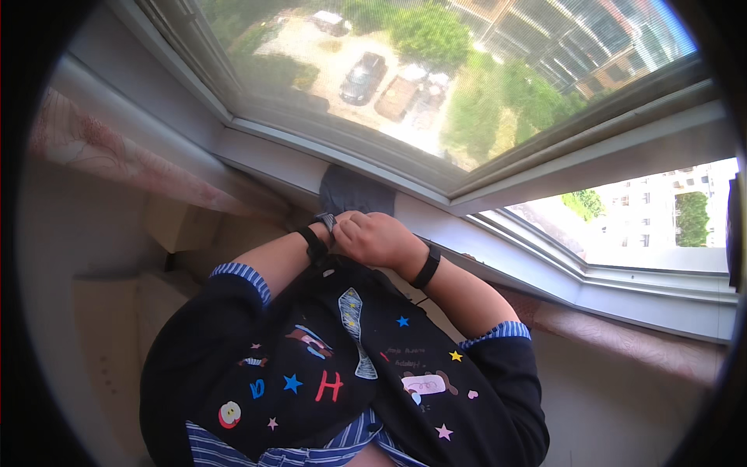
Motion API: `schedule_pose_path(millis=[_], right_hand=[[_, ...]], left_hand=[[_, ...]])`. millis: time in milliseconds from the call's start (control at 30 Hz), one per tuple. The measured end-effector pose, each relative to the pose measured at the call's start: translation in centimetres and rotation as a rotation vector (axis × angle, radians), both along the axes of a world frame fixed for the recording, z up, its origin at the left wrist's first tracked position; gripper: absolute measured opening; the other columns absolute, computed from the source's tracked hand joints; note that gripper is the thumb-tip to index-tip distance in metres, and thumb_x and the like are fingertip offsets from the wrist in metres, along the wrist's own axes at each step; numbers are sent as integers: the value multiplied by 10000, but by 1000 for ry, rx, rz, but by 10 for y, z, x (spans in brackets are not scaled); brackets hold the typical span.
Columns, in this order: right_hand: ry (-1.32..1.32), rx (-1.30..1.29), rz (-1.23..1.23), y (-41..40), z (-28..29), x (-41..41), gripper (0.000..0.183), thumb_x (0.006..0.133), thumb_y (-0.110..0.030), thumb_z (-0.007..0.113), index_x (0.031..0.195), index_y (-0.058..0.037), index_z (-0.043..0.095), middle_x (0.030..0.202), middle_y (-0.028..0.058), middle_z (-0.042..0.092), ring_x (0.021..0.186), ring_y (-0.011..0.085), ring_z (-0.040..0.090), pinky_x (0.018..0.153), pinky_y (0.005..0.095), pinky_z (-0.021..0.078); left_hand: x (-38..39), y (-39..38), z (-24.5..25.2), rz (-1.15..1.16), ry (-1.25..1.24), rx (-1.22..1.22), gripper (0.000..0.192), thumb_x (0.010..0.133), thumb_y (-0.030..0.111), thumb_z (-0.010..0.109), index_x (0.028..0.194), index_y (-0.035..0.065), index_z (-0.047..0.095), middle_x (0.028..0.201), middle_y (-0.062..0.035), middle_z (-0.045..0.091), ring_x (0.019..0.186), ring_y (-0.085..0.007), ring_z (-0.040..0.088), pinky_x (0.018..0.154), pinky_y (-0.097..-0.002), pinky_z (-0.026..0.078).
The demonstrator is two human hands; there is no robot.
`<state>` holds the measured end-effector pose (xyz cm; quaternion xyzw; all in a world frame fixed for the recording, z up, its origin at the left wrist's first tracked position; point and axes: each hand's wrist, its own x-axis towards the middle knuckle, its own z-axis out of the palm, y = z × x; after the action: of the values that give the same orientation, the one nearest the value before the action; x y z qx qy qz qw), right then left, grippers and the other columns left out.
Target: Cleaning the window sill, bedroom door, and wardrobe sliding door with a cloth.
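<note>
My right hand (379, 236) is curled in front of my left hand (345, 217) and hides most of it. The right fingers press together close to a small greyish item (325, 220) at my left wrist; whether they grip it cannot be made out. A black wristband (314, 242) circles the left wrist, and another black wristband (428, 267) is on the right. Just beyond both hands, a grey cloth (356, 190) drapes over the white windowsill (262, 160). Whether either hand touches the cloth is hidden.
A screened window (373, 117) rises beyond the sill, with parked cars and trees outside. At right, a second window section (642, 216) shows buildings. Pink patterned curtains (117, 152) hang at the left. A pale box-like object (181, 225) stands below them.
</note>
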<state>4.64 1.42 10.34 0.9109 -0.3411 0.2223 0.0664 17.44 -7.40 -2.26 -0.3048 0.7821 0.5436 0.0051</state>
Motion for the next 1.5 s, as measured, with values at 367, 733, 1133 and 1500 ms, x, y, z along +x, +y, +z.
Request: schedule_pose_path(millis=[367,733,1133,1500], right_hand=[[-75,175,-7,-8,9,-7,142,753,-202,705,757,-123,586,759,17,590,743,198,628,631,339,532],[-379,291,-441,-18,5,11,132,813,-187,693,843,-85,615,940,65,635,840,269,663,671,395,543],[-839,1218,-565,3,-11,19,268,851,-253,734,941,-2,715,819,84,677,769,197,649,712,336,527],[-1474,1463,-112,28,-10,8,113,1013,-162,611,1036,-75,542,969,-8,607,907,97,581,795,270,487]], left_hand=[[-3,10,-2,-16,-19,-35,216,910,228,640,906,14,664,841,-116,705,774,-258,648,733,-397,525],[-15,13,-5,-23,-24,-75,227,910,231,644,927,6,669,860,-129,709,791,-273,657,747,-398,529],[6,5,-25,-4,-149,-117,242,911,234,648,951,-4,675,881,-143,714,810,-289,667,762,-399,533],[-22,-17,65,388,55,-145,280,908,252,682,947,-25,668,886,-179,709,834,-314,677,769,-412,542]])
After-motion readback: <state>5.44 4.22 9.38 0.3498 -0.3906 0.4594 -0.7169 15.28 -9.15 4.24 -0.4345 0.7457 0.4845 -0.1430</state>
